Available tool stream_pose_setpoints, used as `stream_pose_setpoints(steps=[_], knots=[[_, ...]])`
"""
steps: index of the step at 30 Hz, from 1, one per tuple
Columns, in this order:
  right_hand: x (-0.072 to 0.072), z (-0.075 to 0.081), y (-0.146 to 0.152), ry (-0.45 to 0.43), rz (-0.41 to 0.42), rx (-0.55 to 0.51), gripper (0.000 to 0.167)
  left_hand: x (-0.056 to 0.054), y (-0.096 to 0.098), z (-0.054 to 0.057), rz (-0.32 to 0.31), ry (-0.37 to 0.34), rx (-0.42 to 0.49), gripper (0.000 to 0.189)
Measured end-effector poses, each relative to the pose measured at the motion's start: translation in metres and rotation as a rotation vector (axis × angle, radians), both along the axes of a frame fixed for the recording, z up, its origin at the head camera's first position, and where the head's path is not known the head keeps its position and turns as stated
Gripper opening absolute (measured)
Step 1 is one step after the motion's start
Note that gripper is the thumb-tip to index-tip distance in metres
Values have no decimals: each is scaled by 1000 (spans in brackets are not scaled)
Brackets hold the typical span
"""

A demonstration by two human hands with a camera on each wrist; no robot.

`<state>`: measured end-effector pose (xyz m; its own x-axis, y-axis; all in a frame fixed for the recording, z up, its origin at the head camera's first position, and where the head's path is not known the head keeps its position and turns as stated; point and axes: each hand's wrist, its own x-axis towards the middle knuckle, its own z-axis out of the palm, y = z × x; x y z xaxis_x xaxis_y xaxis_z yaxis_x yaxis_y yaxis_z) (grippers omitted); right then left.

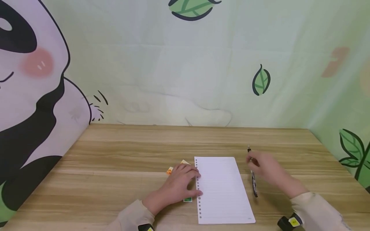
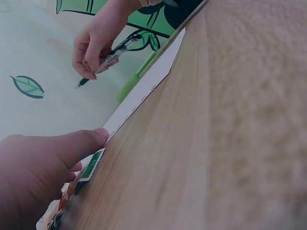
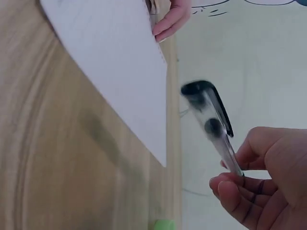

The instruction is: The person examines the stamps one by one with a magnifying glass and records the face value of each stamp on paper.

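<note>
A ruled loose-leaf sheet (image 1: 222,189) with punched holes down its left side lies on the table. My left hand (image 1: 182,183) rests at its left edge, thumb and fingers spread, the thumb touching the paper. Small stamp-like stickers lie partly hidden under that hand; a green one (image 2: 91,166) shows in the left wrist view. To the right of the sheet, my right hand (image 1: 264,165) pinches a pen (image 1: 254,184) with a clear barrel above the table. The pen's tip points away from me, and its black clip end (image 3: 208,103) appears large in the right wrist view.
The wooden table (image 1: 130,147) meets a printed cloth backdrop (image 1: 162,80) at its far edge. A green object (image 3: 164,224) peeks in at the bottom of the right wrist view; I cannot tell its kind.
</note>
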<state>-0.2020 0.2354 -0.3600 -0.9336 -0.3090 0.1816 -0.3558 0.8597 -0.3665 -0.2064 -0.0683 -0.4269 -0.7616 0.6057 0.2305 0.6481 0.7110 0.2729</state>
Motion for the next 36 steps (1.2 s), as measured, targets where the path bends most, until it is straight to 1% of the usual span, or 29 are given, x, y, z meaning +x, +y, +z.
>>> stream_pose_setpoints(steps=[3, 7, 11, 16, 19, 24, 30, 32, 36], knots=[[1, 6, -1, 52, 2, -21, 9, 0, 0, 0, 0, 2, 2, 48], [2, 13, -2, 66, 21, -55, 11, 0, -1, -1, -4, 3, 10, 48], [1, 15, -3, 94, 55, -71, 13, 0, -1, -1, -8, 8, 15, 48], [-1, 16, -6, 118, 107, -68, 13, 0, 0, -1, 2, 7, 3, 49], [-1, 15, -8, 149, 120, -70, 14, 0, 1, 0, 9, -3, -6, 49], [0, 13, -13, 210, 113, -75, 17, 0, 1, 1, 8, -9, 0, 48], [1, 13, -20, 215, 94, -97, 16, 1, 1, 2, 3, -5, 8, 47], [1, 12, -22, 235, 97, -97, 15, 1, 1, 2, 4, -11, 8, 47], [1, 12, -23, 296, 129, -129, 14, 2, 1, 2, 6, -15, 9, 47]])
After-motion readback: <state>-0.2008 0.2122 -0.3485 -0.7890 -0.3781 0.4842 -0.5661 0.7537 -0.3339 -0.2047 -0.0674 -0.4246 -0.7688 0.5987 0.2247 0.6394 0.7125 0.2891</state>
